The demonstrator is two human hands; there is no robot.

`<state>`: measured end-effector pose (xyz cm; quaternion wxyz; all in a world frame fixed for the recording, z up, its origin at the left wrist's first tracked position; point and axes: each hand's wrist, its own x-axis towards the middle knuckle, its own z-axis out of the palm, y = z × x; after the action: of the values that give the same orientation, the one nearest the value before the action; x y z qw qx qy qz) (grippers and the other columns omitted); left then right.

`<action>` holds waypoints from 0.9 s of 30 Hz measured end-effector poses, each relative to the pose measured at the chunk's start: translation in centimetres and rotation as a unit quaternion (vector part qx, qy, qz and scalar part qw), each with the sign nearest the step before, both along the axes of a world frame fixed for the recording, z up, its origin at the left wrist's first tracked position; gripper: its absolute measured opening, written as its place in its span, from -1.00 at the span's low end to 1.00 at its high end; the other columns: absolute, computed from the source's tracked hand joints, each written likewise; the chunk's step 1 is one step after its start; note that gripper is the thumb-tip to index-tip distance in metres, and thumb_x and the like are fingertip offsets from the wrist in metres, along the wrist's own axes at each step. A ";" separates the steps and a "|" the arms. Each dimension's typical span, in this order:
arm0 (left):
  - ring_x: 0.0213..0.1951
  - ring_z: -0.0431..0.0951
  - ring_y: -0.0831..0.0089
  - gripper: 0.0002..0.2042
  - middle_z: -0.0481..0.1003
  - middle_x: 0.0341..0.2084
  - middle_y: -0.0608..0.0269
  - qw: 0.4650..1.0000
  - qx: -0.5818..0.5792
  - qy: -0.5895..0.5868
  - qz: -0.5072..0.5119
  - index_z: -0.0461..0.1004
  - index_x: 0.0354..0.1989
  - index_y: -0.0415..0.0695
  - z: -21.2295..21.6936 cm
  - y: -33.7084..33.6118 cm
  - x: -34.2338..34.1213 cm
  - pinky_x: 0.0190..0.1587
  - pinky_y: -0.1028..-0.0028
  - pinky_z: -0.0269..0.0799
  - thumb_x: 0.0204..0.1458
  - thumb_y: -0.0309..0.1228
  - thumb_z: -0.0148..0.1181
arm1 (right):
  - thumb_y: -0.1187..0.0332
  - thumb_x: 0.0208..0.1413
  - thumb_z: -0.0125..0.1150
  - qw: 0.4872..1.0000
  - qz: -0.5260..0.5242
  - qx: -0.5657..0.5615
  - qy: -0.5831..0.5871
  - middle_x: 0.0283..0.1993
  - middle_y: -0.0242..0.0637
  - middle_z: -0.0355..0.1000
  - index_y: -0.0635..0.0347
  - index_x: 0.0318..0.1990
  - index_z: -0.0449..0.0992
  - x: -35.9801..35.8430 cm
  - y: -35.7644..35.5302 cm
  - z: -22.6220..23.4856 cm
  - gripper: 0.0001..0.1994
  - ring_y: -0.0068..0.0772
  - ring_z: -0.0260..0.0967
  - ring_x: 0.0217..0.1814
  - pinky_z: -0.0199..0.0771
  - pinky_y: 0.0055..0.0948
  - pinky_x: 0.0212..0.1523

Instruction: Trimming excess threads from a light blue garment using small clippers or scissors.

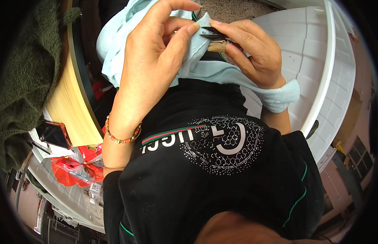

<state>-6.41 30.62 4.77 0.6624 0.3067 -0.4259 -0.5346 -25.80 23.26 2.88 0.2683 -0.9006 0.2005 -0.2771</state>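
Observation:
A light blue knit garment (197,46) lies bunched over my lap at the top of the view. My left hand (154,55) pinches a raised corner of it between thumb and fingers. In my right hand (256,51) is a pair of thread snips (212,33); their two dark pointed blades lie slightly apart against the knit, close to my left thumb tip. A tan wrapped piece (216,46) sits by my right fingers below the blades; I cannot tell whether it belongs to the snips. Around my right wrist is a light blue ribbed cuff (283,96).
White curved tray-like panels (304,49) stand on the right. To the left are a wooden table edge (71,101), a dark green fuzzy cloth (28,77), a phone (55,135), red plastic packaging (75,168) and a small clear bottle (94,192).

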 end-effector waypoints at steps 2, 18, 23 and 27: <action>-0.53 0.21 0.81 -0.74 0.45 -0.45 0.46 0.944 0.312 -0.104 0.037 0.34 0.10 -0.21 2.4 1.1 0.0 -0.50 0.71 0.08 0.26 -0.63 0.04 | 0.62 0.06 0.25 1.000 0.006 0.008 -0.011 -0.16 -0.15 0.54 0.35 0.08 0.57 0.1 0.0 -0.2 -0.63 -0.44 0.45 -0.30 0.46 -0.53 -0.32; -0.48 0.33 0.83 -0.78 0.55 -0.40 0.43 0.998 -0.003 0.049 -0.049 0.39 0.05 -0.28 -1.2 -1.1 0.1 -0.45 0.76 0.15 0.25 -0.59 0.10 | 0.47 0.18 0.30 0.883 -0.047 0.439 -0.161 -0.23 -0.42 0.49 0.39 0.14 0.48 0.7 0.7 -0.9 -0.61 -0.68 0.32 -0.30 0.36 -0.64 -0.20; -0.22 0.52 0.69 -0.74 0.62 -0.23 0.30 0.972 0.216 -0.083 -0.051 0.49 0.06 -0.26 -2.4 0.7 2.0 -0.12 0.68 0.37 0.25 -0.43 0.18 | 0.46 0.20 0.29 0.885 -0.068 0.439 -0.139 -0.31 -0.51 0.46 0.37 -0.05 0.53 -0.6 0.2 -1.8 -0.78 -0.75 0.19 -0.40 0.22 -0.72 -0.33; -0.24 0.45 0.75 -0.77 0.57 -0.33 0.44 0.962 0.225 -0.153 -0.040 0.58 -0.07 -0.27 -3.1 1.7 2.8 -0.18 0.67 0.34 0.25 -0.37 0.17 | 0.44 0.19 0.32 0.913 -0.125 0.347 -0.177 -0.33 -0.52 0.46 0.36 -0.06 0.55 -3.9 -1.5 -2.2 -0.77 -0.82 0.11 -0.46 0.00 -0.71 -0.46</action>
<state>-3.63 32.28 1.66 0.4814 0.5081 -0.4029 -0.5897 -29.65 21.75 0.69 0.5581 -0.6548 0.3442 -0.3759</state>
